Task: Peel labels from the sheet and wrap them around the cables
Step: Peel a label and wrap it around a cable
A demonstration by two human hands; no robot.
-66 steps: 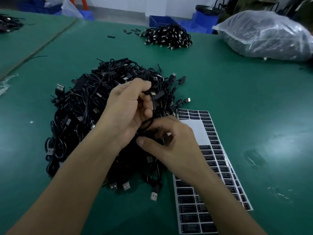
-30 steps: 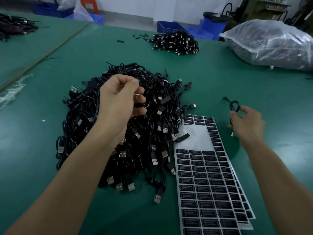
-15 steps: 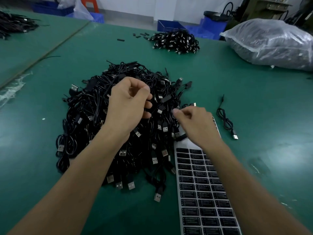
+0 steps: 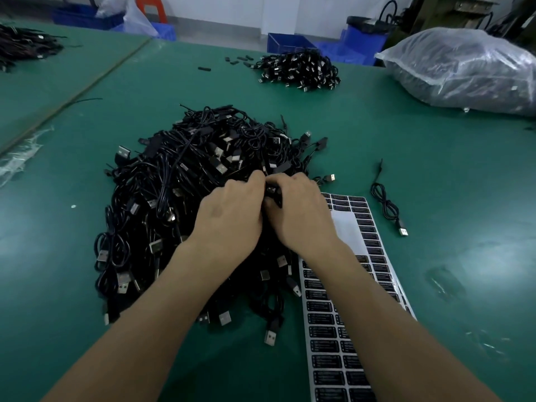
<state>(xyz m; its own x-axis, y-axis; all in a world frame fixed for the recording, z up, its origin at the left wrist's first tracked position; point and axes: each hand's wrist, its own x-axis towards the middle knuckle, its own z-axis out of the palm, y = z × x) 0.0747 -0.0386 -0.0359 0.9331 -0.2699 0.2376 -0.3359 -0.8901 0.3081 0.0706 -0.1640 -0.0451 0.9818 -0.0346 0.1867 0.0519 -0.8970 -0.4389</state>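
Observation:
A big heap of black USB cables (image 4: 179, 198) lies on the green table. My left hand (image 4: 229, 219) and my right hand (image 4: 301, 213) meet over the heap's right side, fingers curled round a black cable part (image 4: 272, 190) between them. The label sheet (image 4: 351, 285) with rows of black labels and a bare white patch lies to the right of the heap, partly under my right forearm. One coiled cable (image 4: 387, 203) lies alone on the table to the right of the sheet.
A second pile of cables (image 4: 298, 69) sits at the back centre, with a large clear plastic bag (image 4: 461, 68) at the back right. More cables (image 4: 23, 46) lie far left on another table. Blue bins (image 4: 287, 43) stand behind.
My right hand set one coiled cable down on the right, then came back to the heap. Both hands dropped lower and now meet on a cable in the heap.

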